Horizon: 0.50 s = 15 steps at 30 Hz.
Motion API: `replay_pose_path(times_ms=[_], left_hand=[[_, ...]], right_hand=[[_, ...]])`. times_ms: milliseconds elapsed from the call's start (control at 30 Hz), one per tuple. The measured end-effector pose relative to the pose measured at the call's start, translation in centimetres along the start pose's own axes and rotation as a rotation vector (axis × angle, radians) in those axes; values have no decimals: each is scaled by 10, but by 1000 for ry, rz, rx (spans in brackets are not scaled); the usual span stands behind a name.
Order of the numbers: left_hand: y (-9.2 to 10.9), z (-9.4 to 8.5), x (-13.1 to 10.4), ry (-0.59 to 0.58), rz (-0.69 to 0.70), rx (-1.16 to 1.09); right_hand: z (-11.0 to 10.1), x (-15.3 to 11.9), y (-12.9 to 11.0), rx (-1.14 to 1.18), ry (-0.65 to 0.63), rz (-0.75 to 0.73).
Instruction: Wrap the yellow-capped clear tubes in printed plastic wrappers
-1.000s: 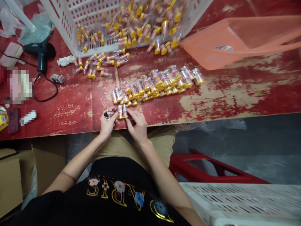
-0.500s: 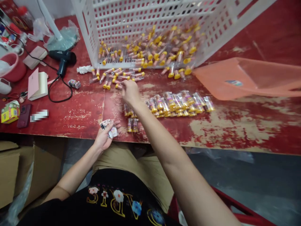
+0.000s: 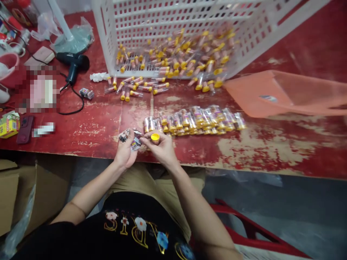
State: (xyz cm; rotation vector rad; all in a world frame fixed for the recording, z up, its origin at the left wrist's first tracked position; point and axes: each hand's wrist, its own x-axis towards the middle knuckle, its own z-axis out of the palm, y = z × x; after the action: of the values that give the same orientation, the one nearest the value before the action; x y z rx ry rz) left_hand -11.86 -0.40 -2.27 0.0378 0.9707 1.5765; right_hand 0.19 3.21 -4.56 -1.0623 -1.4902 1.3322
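Note:
My left hand is closed on a few printed wrappers near the table's front edge. Beside it, my right hand grips a tube with a yellow cap, its fingertips touching the wrappers. Behind my right hand lies a stacked row of wrapped tubes. Farther back, loose yellow-capped tubes lie in front of the tipped white crate, and many more tubes fill its lower side.
On the left are a black hair dryer with a cord, a phone, a yellow box and a pink tub. An orange plastic sheet lies at right. Below left is a cardboard box.
My right hand has come back from the loose tubes to my left hand, now holding a yellow-capped tube. My left hand has moved slightly up and right with the wrappers.

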Motion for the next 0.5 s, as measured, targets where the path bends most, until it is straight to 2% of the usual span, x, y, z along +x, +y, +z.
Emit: replay_pose_path(times_ms=[100, 233, 333, 433, 500], left_hand=[[-20, 9, -8, -33, 36, 104], [-42, 18, -14, 58, 205, 212], [-55, 24, -14, 69, 309, 285], [-62, 29, -13, 68, 278, 303], [-62, 31, -13, 81, 199, 290]], right_hand=[[-9, -24, -6, 103, 205, 41], [-19, -42, -10, 188, 342, 65], [-23, -54, -5, 236, 393, 86], [-37, -66, 0, 313, 430, 74], [-52, -75, 0, 251, 458, -5]])
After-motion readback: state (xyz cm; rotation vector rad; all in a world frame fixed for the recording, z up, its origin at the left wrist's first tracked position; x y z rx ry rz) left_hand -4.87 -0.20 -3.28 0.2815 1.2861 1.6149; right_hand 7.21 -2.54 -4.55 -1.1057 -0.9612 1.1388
